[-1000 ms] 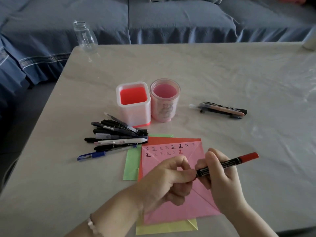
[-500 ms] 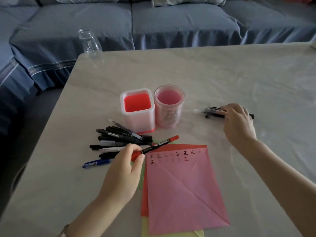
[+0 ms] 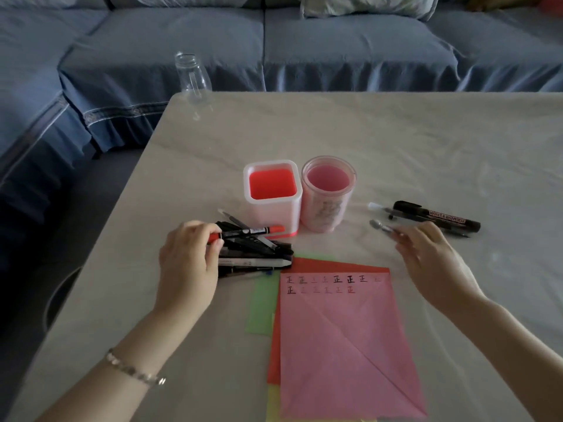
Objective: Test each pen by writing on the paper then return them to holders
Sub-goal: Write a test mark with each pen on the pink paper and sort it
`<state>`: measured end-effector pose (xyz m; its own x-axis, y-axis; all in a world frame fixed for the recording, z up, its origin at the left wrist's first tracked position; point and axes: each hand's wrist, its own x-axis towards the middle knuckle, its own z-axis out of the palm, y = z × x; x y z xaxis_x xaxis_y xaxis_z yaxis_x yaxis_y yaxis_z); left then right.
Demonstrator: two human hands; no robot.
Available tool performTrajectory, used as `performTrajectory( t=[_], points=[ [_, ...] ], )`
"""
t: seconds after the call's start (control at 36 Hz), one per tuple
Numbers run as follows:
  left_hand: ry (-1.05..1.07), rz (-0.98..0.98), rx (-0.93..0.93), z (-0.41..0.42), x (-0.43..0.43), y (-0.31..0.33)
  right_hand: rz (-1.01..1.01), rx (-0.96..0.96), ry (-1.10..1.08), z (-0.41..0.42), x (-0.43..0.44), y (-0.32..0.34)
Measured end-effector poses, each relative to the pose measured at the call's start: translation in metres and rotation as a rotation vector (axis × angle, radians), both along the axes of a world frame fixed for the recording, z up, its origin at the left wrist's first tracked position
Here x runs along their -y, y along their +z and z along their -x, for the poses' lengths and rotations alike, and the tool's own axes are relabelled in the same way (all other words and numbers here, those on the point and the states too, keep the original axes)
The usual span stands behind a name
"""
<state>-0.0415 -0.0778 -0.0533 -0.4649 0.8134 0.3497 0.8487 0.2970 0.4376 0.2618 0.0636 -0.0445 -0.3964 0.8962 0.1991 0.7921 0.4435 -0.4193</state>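
Right hand blurred; its pen indistinct; paper cropped below.

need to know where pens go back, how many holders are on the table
2: a square holder with an orange-red inside, behind the pen pile, and a round pink holder right beside it. Both look empty.

A home living room: a blue slip-covered sofa with cushions stands behind the pale table.

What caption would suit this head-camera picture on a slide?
Left hand lays a red-capped marker on the pen pile; right hand lifts another pen.
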Motion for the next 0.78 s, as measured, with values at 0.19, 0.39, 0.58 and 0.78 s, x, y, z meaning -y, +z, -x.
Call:
performTrajectory(
  t=[0.19,0.39,0.58,0.78],
  points=[
    [0.016,0.175,0.005,0.018,-0.003,-0.013,0.035,-0.057,0.154,0.012,0.039,0.011],
    [-0.188,-0.021,0.055,-0.015,0.006,0.002,0.141,-0.113,0.314,0.034,0.063,0.036],
    [-0.687,-0.026,-0.048,-0.077,0.015,0.026,0.221,-0.178,0.412,0.051,0.081,0.052],
    [-0.701,-0.008,0.013,-0.095,0.015,0.027,0.761,-0.587,0.248,0.037,0.081,0.073]
  ],
)
